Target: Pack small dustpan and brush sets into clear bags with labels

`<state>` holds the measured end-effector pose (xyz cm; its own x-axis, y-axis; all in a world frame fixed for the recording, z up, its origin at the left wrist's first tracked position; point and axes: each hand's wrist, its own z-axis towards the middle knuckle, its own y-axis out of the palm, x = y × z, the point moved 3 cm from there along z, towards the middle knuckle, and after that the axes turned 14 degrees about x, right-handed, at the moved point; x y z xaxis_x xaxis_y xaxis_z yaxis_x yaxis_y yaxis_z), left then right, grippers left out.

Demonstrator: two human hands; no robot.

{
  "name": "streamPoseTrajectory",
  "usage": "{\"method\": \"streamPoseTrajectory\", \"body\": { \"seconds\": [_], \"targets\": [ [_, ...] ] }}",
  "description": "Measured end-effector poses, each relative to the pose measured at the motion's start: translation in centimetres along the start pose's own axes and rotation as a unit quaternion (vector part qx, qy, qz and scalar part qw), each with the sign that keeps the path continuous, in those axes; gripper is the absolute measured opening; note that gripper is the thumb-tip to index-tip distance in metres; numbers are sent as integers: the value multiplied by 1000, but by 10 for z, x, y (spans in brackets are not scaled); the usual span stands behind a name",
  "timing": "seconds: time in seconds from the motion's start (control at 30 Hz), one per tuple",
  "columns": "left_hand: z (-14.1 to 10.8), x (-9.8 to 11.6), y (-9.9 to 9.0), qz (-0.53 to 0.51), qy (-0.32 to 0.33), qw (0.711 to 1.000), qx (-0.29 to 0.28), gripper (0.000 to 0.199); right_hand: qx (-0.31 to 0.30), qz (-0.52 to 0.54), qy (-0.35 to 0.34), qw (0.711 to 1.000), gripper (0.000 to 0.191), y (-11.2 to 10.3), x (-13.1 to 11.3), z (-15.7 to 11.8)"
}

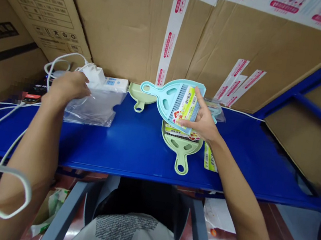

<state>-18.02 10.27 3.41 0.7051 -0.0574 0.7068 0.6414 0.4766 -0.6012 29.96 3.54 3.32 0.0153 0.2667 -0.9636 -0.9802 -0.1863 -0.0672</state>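
My right hand (201, 120) grips a light-blue dustpan (165, 92) with a blue-bristled brush (178, 100) lying in it, thumb and fingers over the brush's printed label card (186, 108). Below it on the blue table lies a pale green dustpan (183, 156), its dark-bristled brush partly covered. At the left, my left hand (72, 86) is closed on the upper part of a clear plastic bag (96, 110); the fingertips are partly hidden. Another pale green dustpan (141, 96) lies behind, between the bag and the blue dustpan. A yellow-green label card (211, 158) shows beside my right forearm.
A white power strip (115, 84) with a plugged-in adapter (93, 73) sits behind the bag. White cables (3, 168) loop across the left side. Large cardboard boxes (126, 25) wall the back. Another wrapped blue item (215, 108) lies behind my right hand.
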Motion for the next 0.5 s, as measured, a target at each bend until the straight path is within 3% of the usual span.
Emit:
{"method": "streamPoseTrajectory", "body": {
  "seconds": [0.1, 0.2, 0.37, 0.5],
  "targets": [
    [-8, 23, -5, 18, 26, 997, -73, 22, 9, 5, 0, 1000, 158, -5, -3, 1],
    [-32, 63, 0, -131, 123, 963, -199, 31, 33, 7, -10, 999, 158, -8, -10, 1],
    [-84, 117, 36, -161, 205, 893, -368, 25, 34, 40, -3, 999, 159, -2, -20, -4],
    [-100, 132, 50, -192, 253, 860, -400, 16, -4, 21, 27, 999, 158, 2, -15, -8]
  ]
}}
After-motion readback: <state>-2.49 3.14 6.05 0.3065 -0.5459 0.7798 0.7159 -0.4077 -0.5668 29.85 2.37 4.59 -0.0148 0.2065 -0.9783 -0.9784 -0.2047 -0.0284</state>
